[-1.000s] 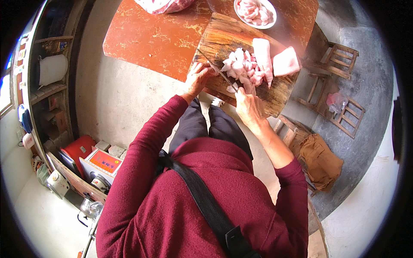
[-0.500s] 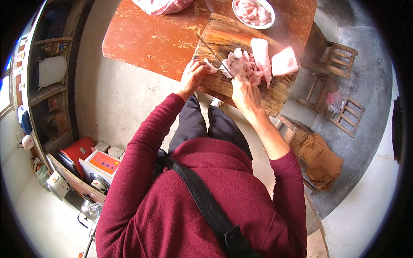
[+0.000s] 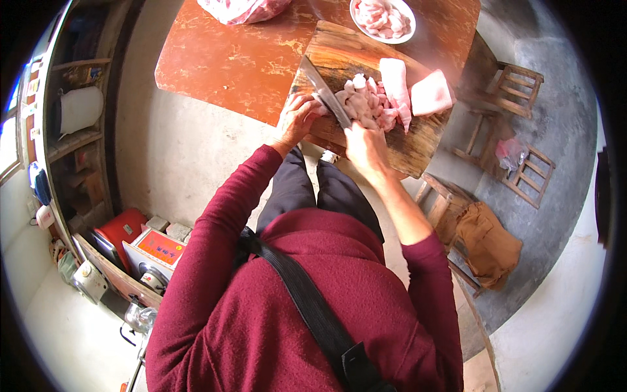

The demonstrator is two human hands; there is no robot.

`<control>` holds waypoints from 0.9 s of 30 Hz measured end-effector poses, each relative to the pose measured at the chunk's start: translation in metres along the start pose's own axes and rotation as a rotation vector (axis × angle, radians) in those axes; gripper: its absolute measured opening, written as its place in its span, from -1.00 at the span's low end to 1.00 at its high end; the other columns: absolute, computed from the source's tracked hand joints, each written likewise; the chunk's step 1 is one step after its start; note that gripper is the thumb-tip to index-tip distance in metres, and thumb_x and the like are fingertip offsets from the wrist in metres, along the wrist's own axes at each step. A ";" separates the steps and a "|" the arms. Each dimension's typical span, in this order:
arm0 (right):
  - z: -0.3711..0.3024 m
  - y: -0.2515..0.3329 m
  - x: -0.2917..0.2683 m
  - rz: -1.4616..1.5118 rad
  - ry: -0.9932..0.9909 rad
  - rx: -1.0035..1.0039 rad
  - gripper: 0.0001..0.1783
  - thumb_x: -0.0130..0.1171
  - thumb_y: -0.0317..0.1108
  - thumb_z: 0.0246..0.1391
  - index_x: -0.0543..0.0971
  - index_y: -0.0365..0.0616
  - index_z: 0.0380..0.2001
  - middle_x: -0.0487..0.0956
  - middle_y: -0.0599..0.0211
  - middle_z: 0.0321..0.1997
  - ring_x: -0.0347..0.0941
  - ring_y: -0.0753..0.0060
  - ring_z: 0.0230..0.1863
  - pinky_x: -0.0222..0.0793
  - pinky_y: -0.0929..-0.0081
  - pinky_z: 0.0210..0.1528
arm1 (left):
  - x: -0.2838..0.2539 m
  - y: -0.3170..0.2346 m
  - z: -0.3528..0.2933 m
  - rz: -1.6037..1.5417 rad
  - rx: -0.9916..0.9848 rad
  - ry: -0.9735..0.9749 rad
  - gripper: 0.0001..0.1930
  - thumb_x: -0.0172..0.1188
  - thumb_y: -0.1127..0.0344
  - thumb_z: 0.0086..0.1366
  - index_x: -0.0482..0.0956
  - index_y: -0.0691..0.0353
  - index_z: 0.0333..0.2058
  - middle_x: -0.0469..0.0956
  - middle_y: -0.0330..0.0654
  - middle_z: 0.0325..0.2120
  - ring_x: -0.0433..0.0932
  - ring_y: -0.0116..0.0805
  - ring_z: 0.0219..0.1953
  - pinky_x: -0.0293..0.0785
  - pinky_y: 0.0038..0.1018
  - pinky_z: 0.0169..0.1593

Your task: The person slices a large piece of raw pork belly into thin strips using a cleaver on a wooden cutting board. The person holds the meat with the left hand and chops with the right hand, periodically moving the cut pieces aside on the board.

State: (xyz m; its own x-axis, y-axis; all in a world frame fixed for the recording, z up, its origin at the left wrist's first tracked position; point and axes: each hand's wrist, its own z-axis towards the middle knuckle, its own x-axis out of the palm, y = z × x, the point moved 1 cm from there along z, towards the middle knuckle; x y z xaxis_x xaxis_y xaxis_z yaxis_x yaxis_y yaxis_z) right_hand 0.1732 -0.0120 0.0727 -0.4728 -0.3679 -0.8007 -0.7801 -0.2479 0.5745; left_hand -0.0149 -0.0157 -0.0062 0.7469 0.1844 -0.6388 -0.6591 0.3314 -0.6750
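Observation:
A wooden cutting board (image 3: 408, 149) lies across the front of the red-brown table. My right hand (image 3: 366, 145) is closed round the handle of a knife (image 3: 326, 91), whose broad blade slants up and left over the board. Left of the blade, my left hand (image 3: 297, 119) presses a small pale piece of meat (image 3: 320, 106) with bent fingers. Cut meat pieces (image 3: 369, 101) are heaped just right of the knife. Beyond them lie a long strip of fatty meat (image 3: 395, 85) and a thick pale slab (image 3: 432, 93).
A white bowl (image 3: 410, 31) of cut meat stands at the table's far side. A bag of meat (image 3: 245, 9) rests at the far left of the table (image 3: 215, 65). Wooden chairs (image 3: 519, 91) stand to the right, one bearing a brown cloth (image 3: 486, 242). Shelves (image 3: 78, 137) line the left wall.
My right hand has shifted slightly left with the knife. The blade has turned to show its broad side and now sits beside my left fingers, which still hold the small piece.

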 end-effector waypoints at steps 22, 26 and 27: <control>-0.052 0.009 -0.031 -0.128 0.187 0.058 -0.86 -0.09 -0.50 -0.10 0.38 -0.28 -0.40 0.50 -0.02 -0.65 0.50 -0.05 -0.55 0.39 0.11 -0.50 | -0.005 0.000 0.002 -0.107 0.057 0.090 -0.78 0.18 0.48 -0.08 0.55 0.09 -0.38 0.48 -0.25 -0.32 0.41 -0.19 -0.13 0.37 -0.34 -0.06; -0.048 0.012 -0.033 -0.135 0.235 0.052 -0.86 -0.09 -0.50 -0.09 0.38 -0.29 -0.39 0.50 -0.02 -0.65 0.50 -0.03 -0.55 0.39 0.11 -0.51 | -0.004 0.002 -0.002 -0.131 -0.008 0.074 -0.78 0.17 0.49 -0.08 0.55 0.12 -0.37 0.49 -0.21 -0.34 0.42 -0.18 -0.16 0.37 -0.35 -0.06; -0.045 0.011 -0.030 -0.135 0.226 0.039 -0.86 -0.09 -0.50 -0.09 0.38 -0.29 -0.40 0.50 -0.02 -0.65 0.50 -0.03 -0.55 0.40 0.11 -0.51 | -0.003 0.005 -0.004 -0.151 -0.025 0.070 -0.79 0.17 0.51 -0.07 0.55 0.13 -0.37 0.49 -0.20 -0.35 0.43 -0.17 -0.17 0.37 -0.35 -0.07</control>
State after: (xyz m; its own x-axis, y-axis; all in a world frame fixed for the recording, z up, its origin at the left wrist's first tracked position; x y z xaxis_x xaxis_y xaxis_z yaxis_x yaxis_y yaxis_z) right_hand 0.1973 -0.0439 0.1109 -0.2631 -0.5257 -0.8090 -0.8470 -0.2756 0.4546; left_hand -0.0210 -0.0184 -0.0089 0.8301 0.0692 -0.5533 -0.5429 0.3268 -0.7736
